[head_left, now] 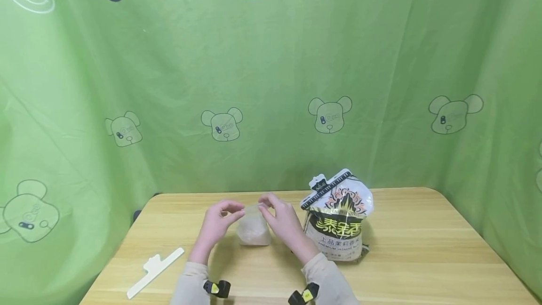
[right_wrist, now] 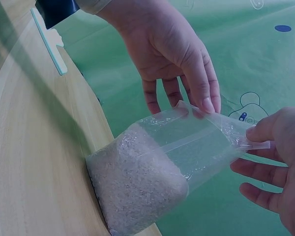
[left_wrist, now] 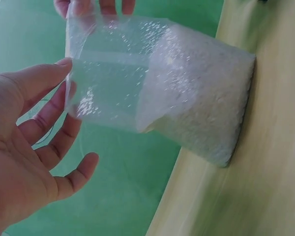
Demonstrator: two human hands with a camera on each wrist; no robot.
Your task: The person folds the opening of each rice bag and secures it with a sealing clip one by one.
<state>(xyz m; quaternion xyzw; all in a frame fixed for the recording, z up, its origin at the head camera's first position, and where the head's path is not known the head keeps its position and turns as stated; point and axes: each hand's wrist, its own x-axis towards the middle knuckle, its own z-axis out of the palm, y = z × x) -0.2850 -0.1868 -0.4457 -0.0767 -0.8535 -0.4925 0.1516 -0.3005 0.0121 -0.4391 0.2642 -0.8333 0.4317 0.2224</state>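
A clear plastic bag of white rice stands on the wooden table, its lower part full and its upper part see-through and slack. My left hand pinches one side of the bag's top edge between thumb and fingers. On the other side, my right hand pinches the top edge the same way. In the right wrist view the rice fills the bottom of the bag, and both hands hold its upper rim, the left hand at one corner and the right hand at the other.
Right of my hands stands a larger printed rice bag, its folded top held by a black-and-white sealing clip. A white sealing clip lies at the table's front left. Behind the wooden table hangs a green curtain.
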